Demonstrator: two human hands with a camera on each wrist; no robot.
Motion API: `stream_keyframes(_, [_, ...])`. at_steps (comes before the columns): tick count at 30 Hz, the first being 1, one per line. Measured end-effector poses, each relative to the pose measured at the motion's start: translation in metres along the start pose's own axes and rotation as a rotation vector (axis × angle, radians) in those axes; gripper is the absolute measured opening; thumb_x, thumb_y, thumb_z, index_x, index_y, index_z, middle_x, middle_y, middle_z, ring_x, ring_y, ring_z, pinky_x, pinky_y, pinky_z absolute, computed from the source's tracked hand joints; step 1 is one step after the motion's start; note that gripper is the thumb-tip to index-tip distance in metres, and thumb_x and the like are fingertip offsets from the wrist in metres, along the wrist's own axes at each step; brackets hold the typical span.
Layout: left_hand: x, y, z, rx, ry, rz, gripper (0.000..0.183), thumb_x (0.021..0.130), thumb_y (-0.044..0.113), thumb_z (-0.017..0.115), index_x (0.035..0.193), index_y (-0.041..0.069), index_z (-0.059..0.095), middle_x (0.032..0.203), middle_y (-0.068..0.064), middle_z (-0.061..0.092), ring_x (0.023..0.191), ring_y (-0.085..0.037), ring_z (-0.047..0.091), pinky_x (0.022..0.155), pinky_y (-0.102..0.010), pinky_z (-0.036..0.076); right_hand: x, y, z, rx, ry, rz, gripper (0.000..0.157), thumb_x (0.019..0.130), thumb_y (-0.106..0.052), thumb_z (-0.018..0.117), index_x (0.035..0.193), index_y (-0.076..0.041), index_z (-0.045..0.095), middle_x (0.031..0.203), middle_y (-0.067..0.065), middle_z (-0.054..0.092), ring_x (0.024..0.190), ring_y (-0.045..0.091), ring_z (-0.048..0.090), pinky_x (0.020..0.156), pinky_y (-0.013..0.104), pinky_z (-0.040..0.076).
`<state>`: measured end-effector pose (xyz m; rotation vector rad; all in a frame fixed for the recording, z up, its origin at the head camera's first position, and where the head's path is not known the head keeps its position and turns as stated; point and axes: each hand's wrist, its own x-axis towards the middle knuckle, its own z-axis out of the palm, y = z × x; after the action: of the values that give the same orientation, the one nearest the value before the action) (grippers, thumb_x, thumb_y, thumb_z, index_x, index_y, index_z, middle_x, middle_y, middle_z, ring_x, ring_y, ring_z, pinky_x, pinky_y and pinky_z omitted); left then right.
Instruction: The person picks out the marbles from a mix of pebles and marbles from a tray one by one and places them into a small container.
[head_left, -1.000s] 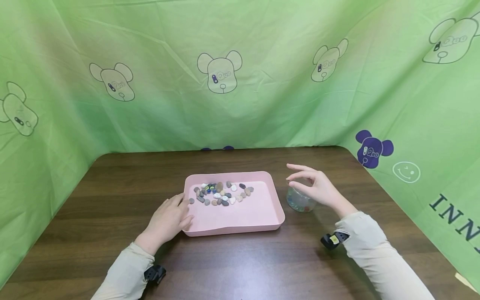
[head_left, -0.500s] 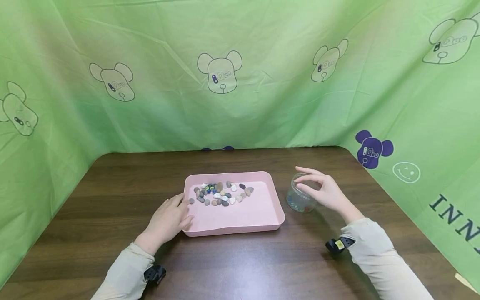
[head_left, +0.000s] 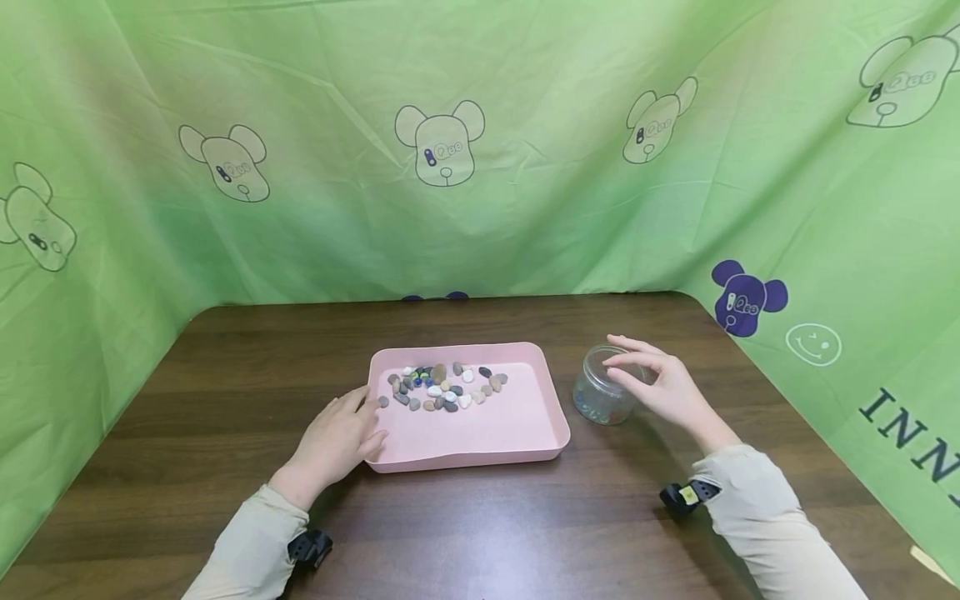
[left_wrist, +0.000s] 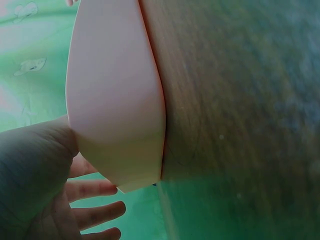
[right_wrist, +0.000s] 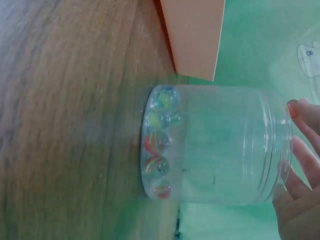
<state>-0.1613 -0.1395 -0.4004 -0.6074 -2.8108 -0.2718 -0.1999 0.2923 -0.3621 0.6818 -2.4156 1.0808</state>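
Observation:
My left hand rests on the left end of the pink tray, thumb over the rim, the other fingers fairly straight along the side. Several grey, white and brown pebbles lie in the tray's back half, with a few blue and yellow-green marbles among them. Over the mouth of a clear jar is my right hand. An orange-red marble, partly hidden, shows at its pinched fingertips by the rim. Several glass marbles lie on the jar's bottom.
The jar stands upright just right of the tray on a dark wooden table. A green cloth printed with bear faces hangs behind and along both sides. Each sleeved wrist wears a black camera.
My right hand has drawn back to the right and slightly toward me over the jar, uncovering more of its mouth. The left hand and tray have stayed still.

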Motion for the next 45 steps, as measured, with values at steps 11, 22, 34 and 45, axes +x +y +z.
stream_keyframes(11, [0.000, 0.001, -0.002, -0.011, -0.019, -0.011, 0.043, 0.084, 0.026, 0.065, 0.116, -0.002, 0.060, 0.128, -0.026, 0.053, 0.119, -0.036, 0.052, 0.100, -0.051, 0.043, -0.011, 0.020, -0.006, -0.060, 0.006, 0.026, 0.015, 0.078, -0.002, 0.071, 0.092, -0.008, 0.073, 0.124, 0.005, 0.062, 0.122, -0.021, 0.034, 0.101, 0.000, 0.024])
stream_keyframes(22, [0.001, 0.001, -0.003, -0.007, -0.035, -0.014, 0.043, 0.084, 0.026, 0.065, 0.117, -0.002, 0.061, 0.128, -0.026, 0.053, 0.119, -0.037, 0.052, 0.100, -0.050, 0.043, -0.016, 0.024, -0.009, -0.087, 0.007, 0.028, 0.014, 0.077, 0.000, 0.071, 0.090, -0.006, 0.073, 0.122, 0.009, 0.063, 0.122, -0.023, 0.031, 0.101, -0.001, 0.023])
stream_keyframes(34, [0.000, 0.002, -0.004, -0.012, -0.040, -0.012, 0.043, 0.085, 0.026, 0.064, 0.117, -0.002, 0.061, 0.129, -0.027, 0.053, 0.120, -0.037, 0.052, 0.101, -0.050, 0.042, -0.018, 0.023, -0.010, -0.083, -0.003, 0.059, 0.007, 0.079, -0.005, 0.071, 0.085, -0.007, 0.073, 0.120, 0.007, 0.064, 0.121, -0.022, 0.033, 0.099, -0.002, 0.023])
stream_keyframes(45, [0.000, 0.001, -0.003, -0.014, -0.039, -0.022, 0.043, 0.085, 0.027, 0.064, 0.117, -0.001, 0.060, 0.129, -0.026, 0.053, 0.120, -0.037, 0.052, 0.101, -0.051, 0.042, -0.001, 0.011, -0.007, -0.069, -0.011, 0.050, 0.007, 0.082, -0.008, 0.069, 0.087, -0.005, 0.073, 0.120, 0.022, 0.062, 0.123, -0.016, 0.039, 0.099, -0.001, 0.026])
